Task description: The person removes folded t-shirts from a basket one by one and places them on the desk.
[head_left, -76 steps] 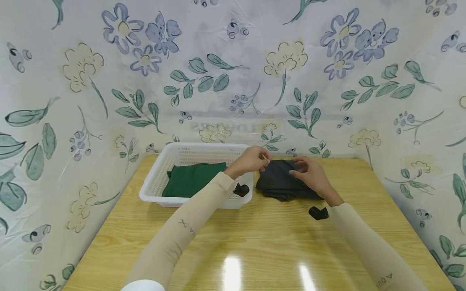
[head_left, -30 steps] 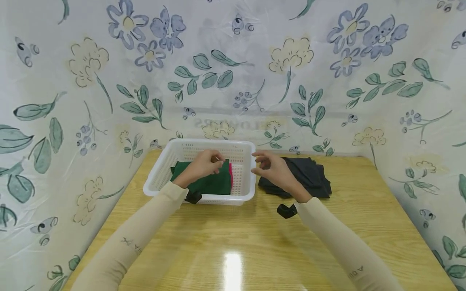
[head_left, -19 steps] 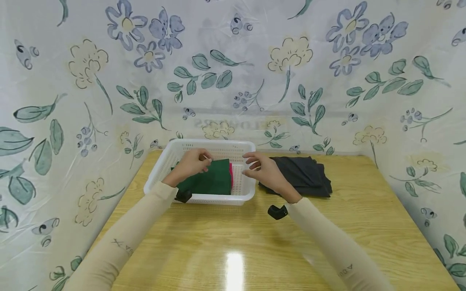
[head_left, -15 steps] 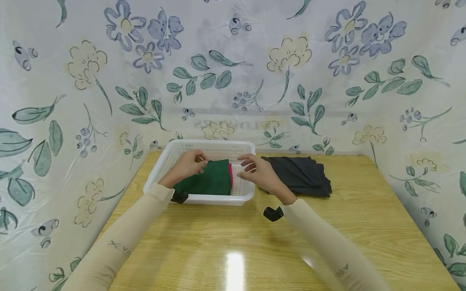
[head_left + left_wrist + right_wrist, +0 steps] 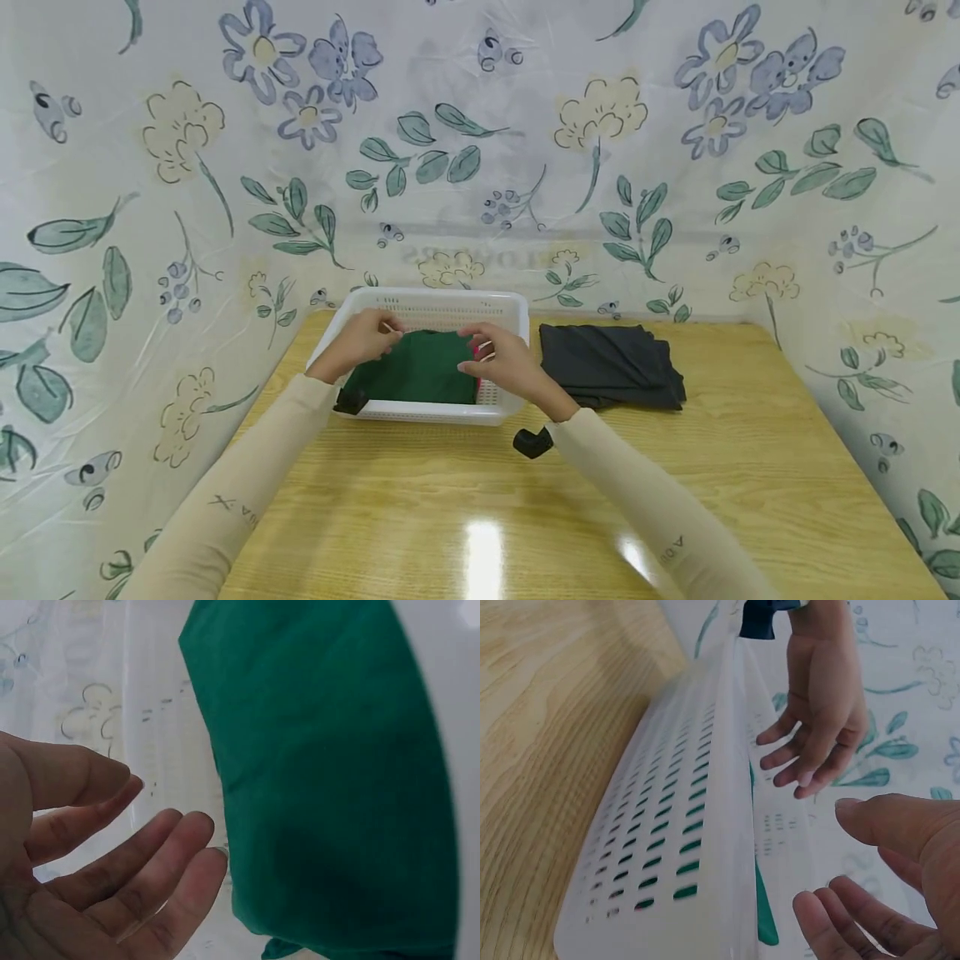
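Folded green cloth (image 5: 420, 367) lies in a white plastic basket (image 5: 435, 412), with a strip of red cloth (image 5: 478, 385) showing at its right edge. Over the cloth's left part hovers my left hand (image 5: 360, 340), its fingers relaxed and holding nothing. In the left wrist view, those fingertips are beside the green cloth (image 5: 330, 780) with no grip on it. My right hand (image 5: 504, 362) is above the basket's right part, thumb and fingers spread apart around air. The right wrist view shows both hands over the basket rim (image 5: 739, 825).
A folded dark grey cloth (image 5: 611, 362) lies on the wooden table (image 5: 420, 492), just right of the basket. Behind the table hangs a floral curtain (image 5: 480, 167). A black wrist device (image 5: 532, 442) sits below each wrist.
Both hands have left the dark grey cloth and moved left over the basket. The dark cloth stays on the table; the green cloth remains in the basket.
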### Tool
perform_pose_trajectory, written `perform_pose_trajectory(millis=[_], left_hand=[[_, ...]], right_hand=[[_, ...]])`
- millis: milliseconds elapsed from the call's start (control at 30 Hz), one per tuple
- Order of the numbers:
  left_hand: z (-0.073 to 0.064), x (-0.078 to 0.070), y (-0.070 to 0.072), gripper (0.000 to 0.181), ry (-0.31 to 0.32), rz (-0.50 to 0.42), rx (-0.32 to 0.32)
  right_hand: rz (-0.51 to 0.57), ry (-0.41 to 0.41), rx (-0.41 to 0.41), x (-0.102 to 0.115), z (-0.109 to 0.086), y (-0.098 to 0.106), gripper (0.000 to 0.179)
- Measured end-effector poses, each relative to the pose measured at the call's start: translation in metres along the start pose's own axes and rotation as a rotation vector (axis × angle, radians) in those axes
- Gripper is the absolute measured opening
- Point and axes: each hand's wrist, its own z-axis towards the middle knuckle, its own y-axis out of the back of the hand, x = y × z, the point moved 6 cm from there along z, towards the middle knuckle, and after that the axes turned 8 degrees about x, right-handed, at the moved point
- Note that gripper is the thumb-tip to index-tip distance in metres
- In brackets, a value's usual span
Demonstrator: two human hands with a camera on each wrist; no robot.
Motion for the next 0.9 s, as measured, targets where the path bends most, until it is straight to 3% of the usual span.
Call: perform_pose_trajectory(millis=[200,333,600,733,900], left_hand=[[-0.002,0.015,0.007,0.031,0.065,-0.003,0.024],[-0.003,0.021,0.009,0.031,0.101,0.004,0.054],[-0.006,0.025,0.002,0.046,0.203,0.036,0.304],[-0.008,0.027,-0.002,0.055,0.258,0.038,0.397],[-0.008,0.03,-0.004,0.062,0.319,0.0,0.47]], right_hand=[[-0.085,0.01,0.039,0.003,0.01,-0.014,0.053],[-0.128,-0.026,0.069,0.002,0.014,-0.019,0.054],[-0.15,-0.151,0.128,-0.006,0.021,-0.029,0.065],[-0.143,-0.261,0.114,-0.015,0.021,-0.032,0.066],[-0.064,-0.355,0.096,-0.025,0.021,-0.035,0.07]])
